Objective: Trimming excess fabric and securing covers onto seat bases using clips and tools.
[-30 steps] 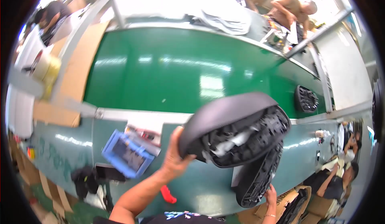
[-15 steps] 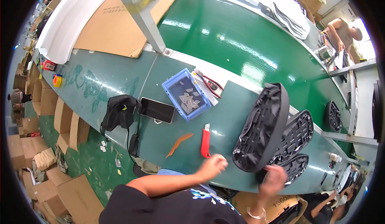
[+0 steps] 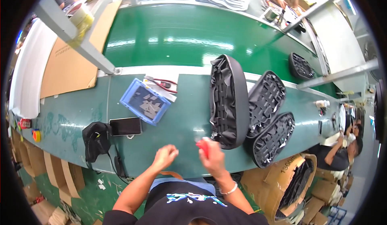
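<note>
My right hand grips a red-handled cutter knife over the near part of the bench. To its left, my left hand hovers with fingers loosely curled and nothing visible in them. A curved brown strip lies at the bench's near edge, partly behind my left forearm. Just beyond my right hand stands a long black padded shell with a webbed inside. Two more black shells, one farther back and one nearer, lie to its right.
A blue bin holds grey flat pieces, with red-handled pliers beside it. A phone and a black bag lie left. A metal post rises at the far left. A carton stands below the bench at right.
My right hand has come left from beside the black shells and picked up the red cutter knife from the bench. My left hand has drawn away leftward. The view has turned.
</note>
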The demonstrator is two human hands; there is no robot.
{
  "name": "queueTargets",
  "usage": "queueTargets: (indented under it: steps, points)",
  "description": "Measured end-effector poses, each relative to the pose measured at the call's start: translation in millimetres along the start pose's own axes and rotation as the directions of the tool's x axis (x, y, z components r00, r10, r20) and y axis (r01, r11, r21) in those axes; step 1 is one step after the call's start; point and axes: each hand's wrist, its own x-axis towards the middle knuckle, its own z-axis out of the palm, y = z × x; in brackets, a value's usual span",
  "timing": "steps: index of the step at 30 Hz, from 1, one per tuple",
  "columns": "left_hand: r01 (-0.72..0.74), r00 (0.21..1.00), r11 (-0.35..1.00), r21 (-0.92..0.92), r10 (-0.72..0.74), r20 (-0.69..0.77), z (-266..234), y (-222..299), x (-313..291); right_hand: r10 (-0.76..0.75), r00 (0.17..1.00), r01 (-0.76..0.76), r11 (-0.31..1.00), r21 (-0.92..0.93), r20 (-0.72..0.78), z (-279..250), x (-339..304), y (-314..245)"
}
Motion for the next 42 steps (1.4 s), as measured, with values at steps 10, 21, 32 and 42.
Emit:
queueTargets:
  steps: [10, 21, 32, 42]
  points:
    - [0.148, 0.989, 0.778, -0.610, -0.108, 0.102, 60, 181, 173, 0.466, 0.845, -0.506, 0.856, -0.105, -0.263, -98, 44, 64]
    - [-0.171, 0.842, 0.967, -0.188, 0.045, -0.537, 89, 45, -57, 0.677, 0.721, -0.661, 0.607, 0.441, 0.148, -65, -156, 90]
    - [-0.007, 0.639, 0.939, 0.344, 0.269, -0.721, 107, 126, 24, 0.695, 0.664, -0.748, 0.624, 0.228, 0.275, -77, -94, 62]
    - [-0.160, 0.674, 0.954, 0.254, 0.294, -0.678, 110, 116, 32, 0.099, 0.965, -0.070, 0.990, -0.124, 0.243, -62, -31, 71]
